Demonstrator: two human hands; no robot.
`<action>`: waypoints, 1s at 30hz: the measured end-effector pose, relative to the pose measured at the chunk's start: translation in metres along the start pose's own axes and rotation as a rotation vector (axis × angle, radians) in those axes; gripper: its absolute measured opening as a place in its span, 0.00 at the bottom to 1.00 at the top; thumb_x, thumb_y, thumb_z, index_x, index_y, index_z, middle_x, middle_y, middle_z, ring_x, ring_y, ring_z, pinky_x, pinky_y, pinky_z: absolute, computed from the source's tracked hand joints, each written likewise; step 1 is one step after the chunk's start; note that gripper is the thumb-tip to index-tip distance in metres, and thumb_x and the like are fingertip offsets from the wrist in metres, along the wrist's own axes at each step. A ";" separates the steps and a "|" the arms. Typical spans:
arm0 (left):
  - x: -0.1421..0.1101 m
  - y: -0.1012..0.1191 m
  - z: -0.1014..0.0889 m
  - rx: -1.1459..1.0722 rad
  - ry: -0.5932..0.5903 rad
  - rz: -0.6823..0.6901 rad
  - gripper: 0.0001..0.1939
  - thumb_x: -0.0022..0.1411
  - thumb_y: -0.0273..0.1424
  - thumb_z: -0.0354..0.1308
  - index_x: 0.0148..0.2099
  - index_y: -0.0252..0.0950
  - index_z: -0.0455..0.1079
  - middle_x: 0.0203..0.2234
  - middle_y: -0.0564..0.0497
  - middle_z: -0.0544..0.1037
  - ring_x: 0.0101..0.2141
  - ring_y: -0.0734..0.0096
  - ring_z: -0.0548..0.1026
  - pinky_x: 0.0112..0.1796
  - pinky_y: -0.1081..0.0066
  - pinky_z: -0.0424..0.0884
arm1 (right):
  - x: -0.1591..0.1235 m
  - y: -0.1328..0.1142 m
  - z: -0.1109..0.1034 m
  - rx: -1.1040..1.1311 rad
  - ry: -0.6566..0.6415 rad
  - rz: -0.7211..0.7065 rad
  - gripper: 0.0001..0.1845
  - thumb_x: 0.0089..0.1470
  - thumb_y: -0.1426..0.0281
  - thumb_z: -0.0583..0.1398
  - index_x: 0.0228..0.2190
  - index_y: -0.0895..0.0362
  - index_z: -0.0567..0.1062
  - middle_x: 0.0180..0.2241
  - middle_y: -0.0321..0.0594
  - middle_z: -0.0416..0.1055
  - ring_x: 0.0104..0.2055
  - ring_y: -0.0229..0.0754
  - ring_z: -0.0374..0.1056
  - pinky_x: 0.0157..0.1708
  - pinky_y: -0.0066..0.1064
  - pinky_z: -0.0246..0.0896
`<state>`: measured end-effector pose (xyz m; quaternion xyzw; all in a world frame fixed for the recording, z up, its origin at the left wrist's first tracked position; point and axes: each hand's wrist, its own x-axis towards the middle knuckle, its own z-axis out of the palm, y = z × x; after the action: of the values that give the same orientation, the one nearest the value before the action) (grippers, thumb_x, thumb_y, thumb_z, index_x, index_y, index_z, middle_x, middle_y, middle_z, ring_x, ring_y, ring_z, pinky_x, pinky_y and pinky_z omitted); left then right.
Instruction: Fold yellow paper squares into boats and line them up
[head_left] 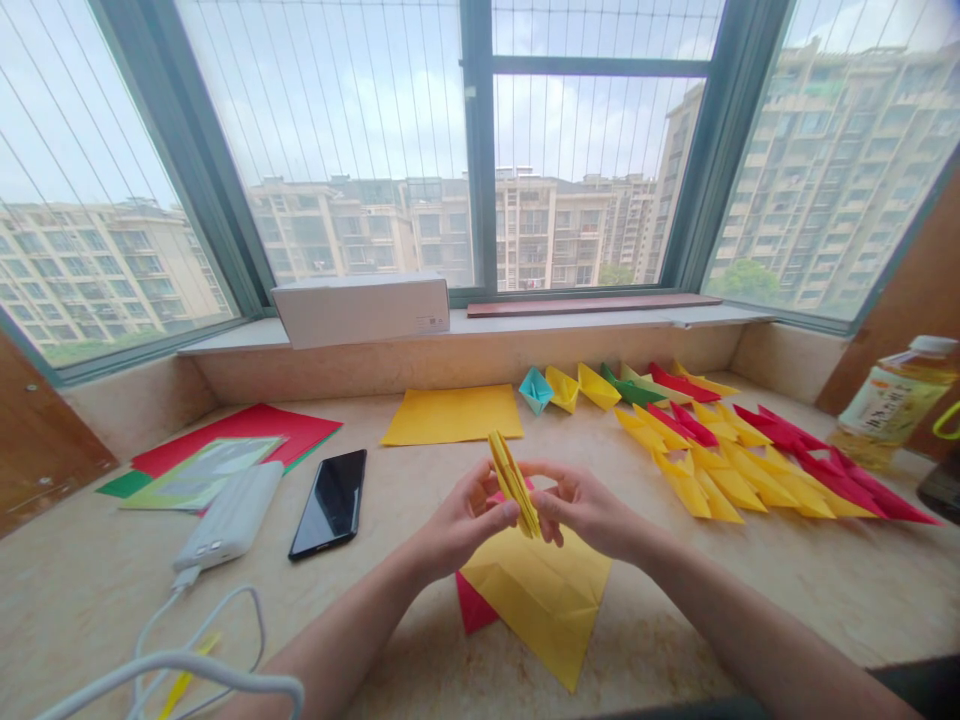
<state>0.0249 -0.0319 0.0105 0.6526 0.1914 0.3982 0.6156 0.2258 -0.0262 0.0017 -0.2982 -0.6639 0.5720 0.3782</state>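
A folded yellow paper piece (512, 485), several layers thick, is held upright between my two hands above the counter. My left hand (480, 505) pinches it from the left, thumb on the near side. From the right, my right hand (574, 500) grips the same paper with thumb and curled fingers. Beneath them lies a creased yellow paper sheet (551, 600), partly over a red paper sheet (474, 608). Farther right stand rows of folded paper boats in yellow (720, 480), red (851, 475), green (630, 388) and blue (535, 390).
A yellow paper stack (452, 414) lies behind my hands. To the left are a black phone (328, 503), a white power bank (231, 515) with a cable (206, 665), and red sheets (244, 435). A bottle (892, 405) stands at right. A white box (360, 308) rests on the sill.
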 end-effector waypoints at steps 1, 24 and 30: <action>0.000 0.000 -0.001 0.010 -0.001 -0.009 0.21 0.63 0.39 0.62 0.54 0.35 0.64 0.45 0.42 0.77 0.40 0.62 0.78 0.41 0.66 0.69 | 0.000 -0.001 0.000 0.018 -0.009 0.007 0.32 0.56 0.53 0.62 0.55 0.59 0.70 0.21 0.34 0.70 0.20 0.35 0.64 0.22 0.27 0.61; 0.008 -0.004 -0.012 0.019 0.157 -0.069 0.19 0.57 0.38 0.68 0.44 0.36 0.64 0.46 0.43 0.76 0.43 0.65 0.76 0.42 0.68 0.70 | 0.007 0.000 -0.001 0.037 0.092 -0.177 0.19 0.54 0.59 0.66 0.44 0.56 0.74 0.53 0.46 0.70 0.52 0.50 0.69 0.51 0.41 0.66; 0.007 -0.007 -0.009 0.006 0.199 -0.050 0.18 0.57 0.35 0.68 0.42 0.36 0.62 0.33 0.52 0.77 0.34 0.73 0.75 0.34 0.75 0.68 | 0.006 0.001 -0.003 0.044 0.171 -0.153 0.17 0.53 0.61 0.67 0.40 0.56 0.72 0.41 0.42 0.75 0.44 0.45 0.72 0.46 0.39 0.66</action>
<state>0.0240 -0.0191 0.0053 0.6066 0.2691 0.4448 0.6014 0.2252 -0.0196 0.0015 -0.2860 -0.6374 0.5282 0.4827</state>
